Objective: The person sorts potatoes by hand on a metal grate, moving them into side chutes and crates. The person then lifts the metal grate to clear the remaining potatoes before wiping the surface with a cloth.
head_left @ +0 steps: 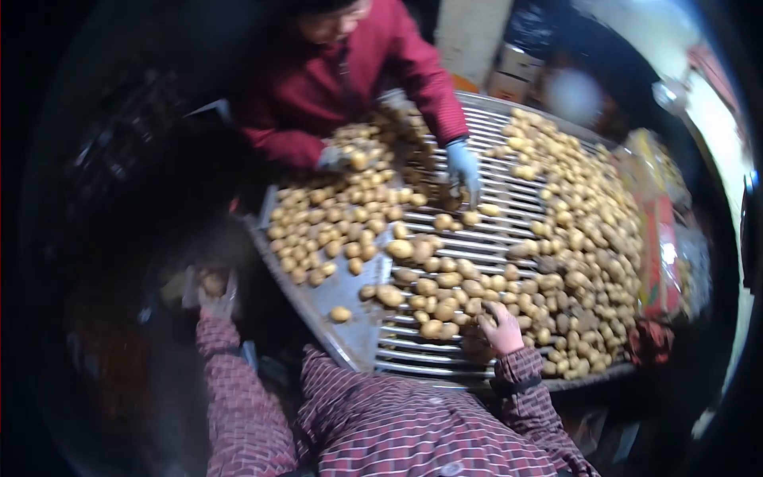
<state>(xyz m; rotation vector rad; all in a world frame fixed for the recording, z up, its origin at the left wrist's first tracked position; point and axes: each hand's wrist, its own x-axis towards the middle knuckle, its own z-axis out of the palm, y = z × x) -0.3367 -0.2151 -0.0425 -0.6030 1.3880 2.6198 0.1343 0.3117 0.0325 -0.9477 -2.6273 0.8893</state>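
Observation:
My right hand (503,330) reaches onto the slatted metal sorting table (413,367), its fingers bent around a potato among the heap of potatoes (449,294). The potato itself is mostly covered by the fingers. Out to the left, below the table's edge, my left hand (216,304) is stretched over a dark area. A brown, potato-like lump (213,283) shows at its fingers, but blur hides whether they grip it. One loose potato (340,314) lies on the smooth metal plate (318,296) between my hands.
Across the table a person in a red jacket (338,87) handles potatoes with gloved hands, one glove (463,171) down on the slats. Many potatoes (592,238) cover the right side. A red and yellow package (658,246) stands by the right edge. Cardboard boxes (515,71) are behind.

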